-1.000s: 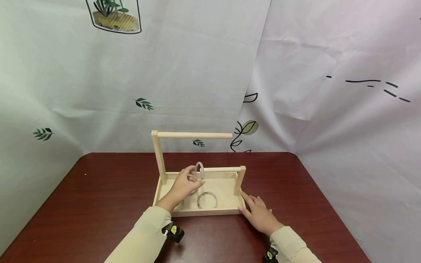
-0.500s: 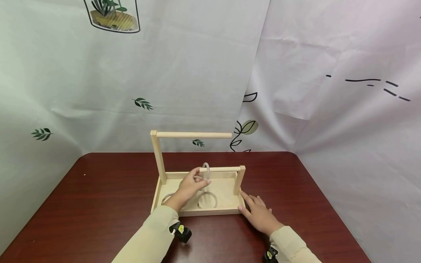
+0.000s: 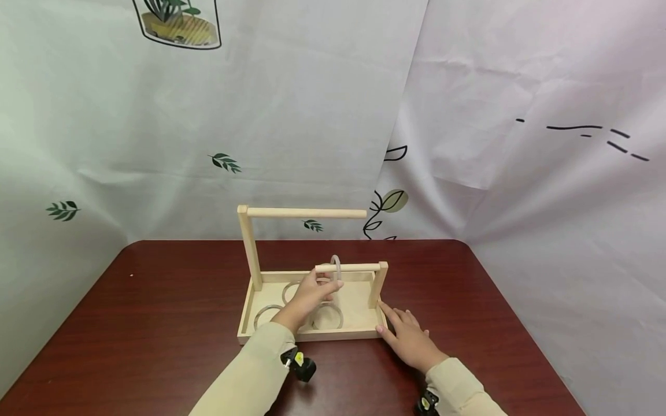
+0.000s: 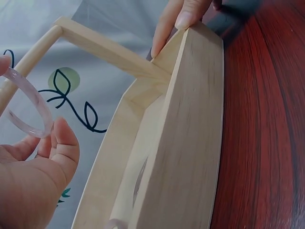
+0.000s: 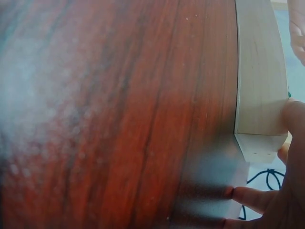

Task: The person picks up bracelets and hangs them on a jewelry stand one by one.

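Site type: a screened-off recording workstation. Indicators: a dark red wood-grain counter (image 3: 171,300) with rounded far corners; pale cloth screens (image 3: 312,115) bearing leaf prints (image 3: 225,163), hung directly behind the counter and along its sides; black wrist-worn cameras (image 3: 304,368). Whether it stands in a home, lab or office cannot be determined past the screens.

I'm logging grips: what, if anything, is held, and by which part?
Left hand: clear ring, pinched at its lower part. Right hand only touches the tray.

Two hands (image 3: 408,341), one tray (image 3: 343,335), two posts (image 3: 250,248), two rods (image 3: 307,213), at least four rings (image 4: 39,101), one table (image 3: 171,300).
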{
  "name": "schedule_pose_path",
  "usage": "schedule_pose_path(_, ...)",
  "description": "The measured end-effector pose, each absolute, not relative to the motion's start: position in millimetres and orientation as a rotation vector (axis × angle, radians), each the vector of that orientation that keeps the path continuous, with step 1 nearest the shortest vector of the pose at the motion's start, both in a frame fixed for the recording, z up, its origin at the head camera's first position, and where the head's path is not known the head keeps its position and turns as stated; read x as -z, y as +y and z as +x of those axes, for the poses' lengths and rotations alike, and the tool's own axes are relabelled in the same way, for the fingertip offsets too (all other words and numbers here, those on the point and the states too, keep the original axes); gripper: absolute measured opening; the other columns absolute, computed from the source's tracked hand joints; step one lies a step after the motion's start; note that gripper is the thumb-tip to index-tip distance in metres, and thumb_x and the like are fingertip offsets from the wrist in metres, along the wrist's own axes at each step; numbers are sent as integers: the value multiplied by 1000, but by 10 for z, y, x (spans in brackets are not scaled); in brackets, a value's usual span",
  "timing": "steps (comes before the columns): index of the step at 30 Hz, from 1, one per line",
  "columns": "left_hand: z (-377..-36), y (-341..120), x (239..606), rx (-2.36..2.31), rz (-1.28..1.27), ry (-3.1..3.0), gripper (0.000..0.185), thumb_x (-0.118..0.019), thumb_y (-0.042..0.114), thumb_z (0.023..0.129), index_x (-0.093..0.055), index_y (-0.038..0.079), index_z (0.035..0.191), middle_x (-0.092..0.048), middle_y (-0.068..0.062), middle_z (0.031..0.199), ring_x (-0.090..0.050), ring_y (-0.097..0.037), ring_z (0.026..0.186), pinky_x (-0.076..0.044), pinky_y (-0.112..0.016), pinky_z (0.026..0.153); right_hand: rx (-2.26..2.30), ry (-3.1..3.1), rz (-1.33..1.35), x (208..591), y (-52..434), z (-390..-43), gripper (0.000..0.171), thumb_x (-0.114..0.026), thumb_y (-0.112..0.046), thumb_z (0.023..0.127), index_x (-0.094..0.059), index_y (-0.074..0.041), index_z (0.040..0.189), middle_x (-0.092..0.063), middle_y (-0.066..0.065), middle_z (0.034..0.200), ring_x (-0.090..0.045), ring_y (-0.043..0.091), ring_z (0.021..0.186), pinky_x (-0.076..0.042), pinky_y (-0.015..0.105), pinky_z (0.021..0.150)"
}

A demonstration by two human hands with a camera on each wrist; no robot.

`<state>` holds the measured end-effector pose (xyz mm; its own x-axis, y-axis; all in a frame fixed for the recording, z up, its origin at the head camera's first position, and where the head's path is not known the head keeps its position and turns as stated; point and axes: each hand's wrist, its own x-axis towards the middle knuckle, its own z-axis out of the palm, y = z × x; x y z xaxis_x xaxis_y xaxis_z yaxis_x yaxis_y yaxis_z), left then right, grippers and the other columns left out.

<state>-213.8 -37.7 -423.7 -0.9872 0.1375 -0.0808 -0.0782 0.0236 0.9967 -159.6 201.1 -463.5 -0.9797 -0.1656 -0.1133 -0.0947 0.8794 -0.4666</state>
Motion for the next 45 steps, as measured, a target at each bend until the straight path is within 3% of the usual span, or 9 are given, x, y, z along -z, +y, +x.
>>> schedule_pose_path(7, -2152, -278, 4272, -2058, 64, 2135, 45, -68, 22, 86, -50, -2, 120, -57, -19, 113, -62, -37, 91, -50, -37, 77, 699, 2908, -211, 4628, 2023, -1588, 61, -48, -52, 97, -36, -24, 150, -42, 23, 143, -27, 53, 135, -21, 83, 87)
schedule_pose_path(16, -2136, -154, 4245, -2067, 124, 2123, 55, -68, 22, 87, -47, -7, 129, -47, -22, 128, -60, -33, 99, -52, -37, 82, 703, 2911, -209, 4651, 2020, -1616, 61, -47, -52, 97, -35, -25, 150, -41, 23, 144, -27, 52, 136, -20, 83, 88)
schedule_pose_path(24, -2161, -81, 4266, -2034, 92, 2131, 45, -68, 26, 86, -49, -3, 114, -54, -16, 116, -61, -38, 96, -50, -35, 79, 697, 2907, -196, 4670, 2014, -1615, 61, -48, -52, 97, -36, -26, 150, -42, 23, 144, -27, 51, 137, -21, 83, 88)
schedule_pose_path(32, -2173, -2, 4253, -1979, 110, 2161, 62, -68, 29, 86, -46, -5, 133, -50, -17, 129, -62, -35, 91, -49, -33, 77, 702, 2904, -196, 4653, 2014, -1611, 60, -49, -51, 97, -37, -26, 150, -42, 22, 144, -26, 51, 137, -21, 83, 88)
schedule_pose_path(45, -2164, 117, 4231, -1951, 163, 2165, 64, -67, 30, 88, -45, -5, 136, -49, -21, 131, -62, -37, 91, -49, -35, 77, 712, 2911, -212, 4636, 2017, -1609, 60, -48, -51, 97, -37, -25, 150, -43, 22, 143, -27, 52, 136, -21, 83, 87)
